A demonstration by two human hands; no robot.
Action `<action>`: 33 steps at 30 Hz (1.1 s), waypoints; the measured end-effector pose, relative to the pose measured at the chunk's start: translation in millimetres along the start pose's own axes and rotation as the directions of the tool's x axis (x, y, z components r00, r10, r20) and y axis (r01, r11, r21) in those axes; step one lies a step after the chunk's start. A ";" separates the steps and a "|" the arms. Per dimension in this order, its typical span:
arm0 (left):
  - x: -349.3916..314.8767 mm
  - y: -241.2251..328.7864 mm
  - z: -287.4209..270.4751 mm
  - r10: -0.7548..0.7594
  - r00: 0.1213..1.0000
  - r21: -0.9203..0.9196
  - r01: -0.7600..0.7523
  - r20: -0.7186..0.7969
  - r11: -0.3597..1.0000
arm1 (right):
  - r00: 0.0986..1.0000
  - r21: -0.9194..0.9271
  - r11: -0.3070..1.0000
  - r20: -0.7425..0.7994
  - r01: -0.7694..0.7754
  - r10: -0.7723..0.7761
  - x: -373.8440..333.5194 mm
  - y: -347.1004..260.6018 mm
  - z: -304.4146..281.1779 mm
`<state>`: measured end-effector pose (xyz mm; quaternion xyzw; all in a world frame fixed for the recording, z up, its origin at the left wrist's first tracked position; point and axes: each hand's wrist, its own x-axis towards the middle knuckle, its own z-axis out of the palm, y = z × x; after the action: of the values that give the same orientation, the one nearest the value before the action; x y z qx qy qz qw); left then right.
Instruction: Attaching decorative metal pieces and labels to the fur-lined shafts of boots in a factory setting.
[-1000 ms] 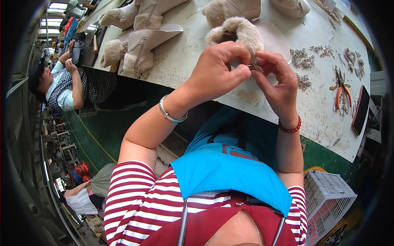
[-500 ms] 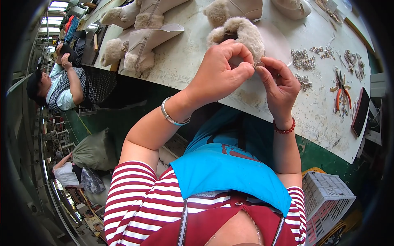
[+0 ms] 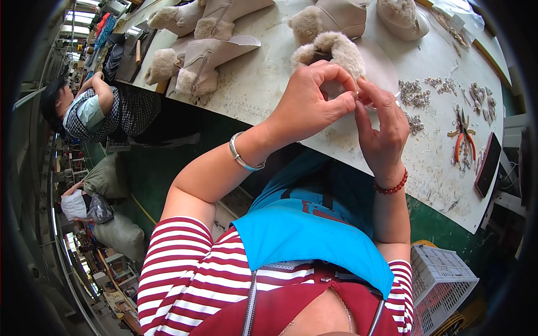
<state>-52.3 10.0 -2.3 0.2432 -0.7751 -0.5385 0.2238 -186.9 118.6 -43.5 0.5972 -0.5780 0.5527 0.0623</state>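
Observation:
My left hand (image 3: 314,101) and my right hand (image 3: 382,124) meet fingertip to fingertip over the near edge of the work table. Both are closed in a pinch, and what sits between the fingertips is too small to make out. Right behind them stands a pale boot with a fluffy beige fur cuff (image 3: 337,49), its lower part partly covered by my hands. Small metal fittings (image 3: 414,94) lie in loose heaps just right of my right hand. Farther right rest pliers with orange handles (image 3: 464,137).
More fur-trimmed boots (image 3: 204,67) lie at the table's left, and others (image 3: 402,19) at the back. A dark phone (image 3: 487,165) lies by the right edge. Below it on the floor is a white plastic crate (image 3: 443,274). A co-worker (image 3: 84,109) is at the far left.
My hands stay pinched together, with the right fingers straighter and closer to the left ones. The whole view has shifted slightly. The co-worker's arms have moved.

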 end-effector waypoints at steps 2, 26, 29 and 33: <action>1.4 -11.9 0.6 0.120 0.992 -0.060 -0.122 -0.034 0.991 | 1.000 0.046 0.999 0.004 -0.026 0.026 0.8 0.1 -0.8; 2.6 -1.2 -3.3 0.234 0.971 0.392 -0.198 -0.047 0.898 | 0.963 -0.164 0.954 0.135 0.253 -0.232 21.6 14.7 -11.9; 1.7 -1.3 -4.8 0.221 0.974 0.409 -0.179 -0.057 0.895 | 0.955 -0.136 0.952 0.150 0.275 -0.254 22.6 15.9 -11.8; 2.4 -3.8 -5.7 0.210 0.971 0.385 -0.152 -0.111 0.910 | 0.943 -0.234 0.914 0.126 0.331 -0.309 9.0 14.7 -12.2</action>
<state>-50.2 3.2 -3.9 0.2482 -0.8636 -0.3379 0.2801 -207.8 116.9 -40.5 0.6942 -0.5398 0.4308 0.2025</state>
